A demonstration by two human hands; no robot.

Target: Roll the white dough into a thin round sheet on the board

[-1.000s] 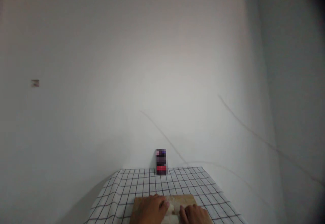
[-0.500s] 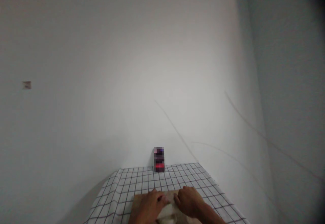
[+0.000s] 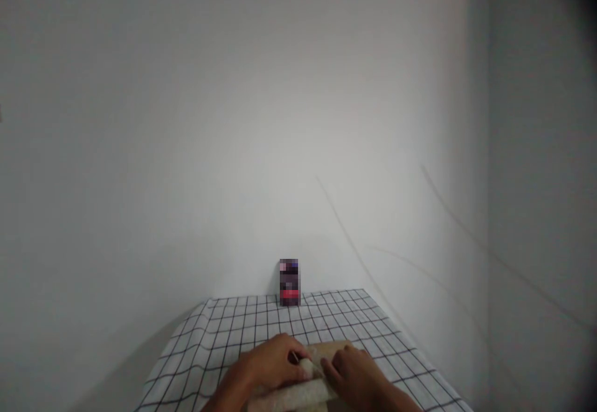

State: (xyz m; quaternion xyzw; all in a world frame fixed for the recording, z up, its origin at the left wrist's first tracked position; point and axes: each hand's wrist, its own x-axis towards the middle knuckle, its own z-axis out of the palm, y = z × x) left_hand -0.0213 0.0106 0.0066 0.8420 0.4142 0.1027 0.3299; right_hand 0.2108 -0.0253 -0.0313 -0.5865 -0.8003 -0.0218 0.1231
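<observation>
Low in the head view, both hands work over a brown board [image 3: 339, 346] on the table. My left hand [image 3: 275, 362] has thumb and fingers closed on a small pale, whitish piece [image 3: 306, 368]. Just to the right, my right hand [image 3: 352, 371] is curled with its fingertips down by the same pale stuff; what they pinch is too blurred to name. A whitish, roll-shaped thing [image 3: 291, 394] lies across the board below the hands, partly cut off by the frame's bottom edge. Its kind is unclear.
A white tablecloth [image 3: 233, 318] with dark grid lines covers the table. At its far edge, a dark upright object with a red band [image 3: 290, 284], pixelated, leans by the pale wall [image 3: 280, 119]. Another wall [image 3: 536, 182] meets it at the right.
The view has shifted a little. My left hand has turned more sideways, and more of the whitish roll shows below the hands. My right hand stays beside it, fingers still curled.
</observation>
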